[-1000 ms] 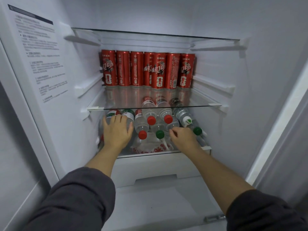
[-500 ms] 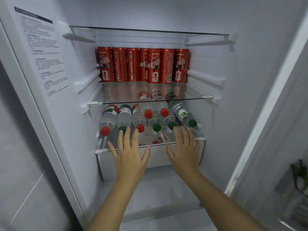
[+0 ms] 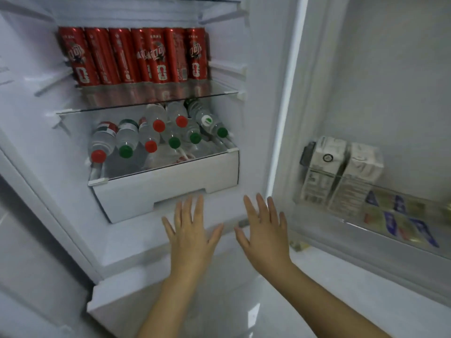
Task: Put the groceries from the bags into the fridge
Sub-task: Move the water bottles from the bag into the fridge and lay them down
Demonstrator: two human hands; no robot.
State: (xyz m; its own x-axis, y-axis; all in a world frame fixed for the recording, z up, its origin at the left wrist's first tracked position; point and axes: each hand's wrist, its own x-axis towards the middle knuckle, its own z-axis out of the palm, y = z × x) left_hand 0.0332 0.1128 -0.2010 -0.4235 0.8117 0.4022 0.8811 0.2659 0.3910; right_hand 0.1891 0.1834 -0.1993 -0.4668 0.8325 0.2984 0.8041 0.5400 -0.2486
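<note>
Fingers (image 3: pixel 188 211) straight and spread on left hand (image 3: pixel 192 240) and right hand (image 3: pixel 267 237), holding nothing, lower centre below white drawer (image 3: pixel 170 189); water bottles (image 3: pixel 127 135) lie mid-frame above it, red cans (image 3: pixel 122 57) upper left, cartons (image 3: pixel 324 167) in door shelf at right.

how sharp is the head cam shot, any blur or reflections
Head view: motion-smeared overall, so print on the red cans and the door-shelf packets is unreadable; the glass shelf mirrors the cans; the wide lens bows straight edges; light is flat and cool, without harsh shadows.
</note>
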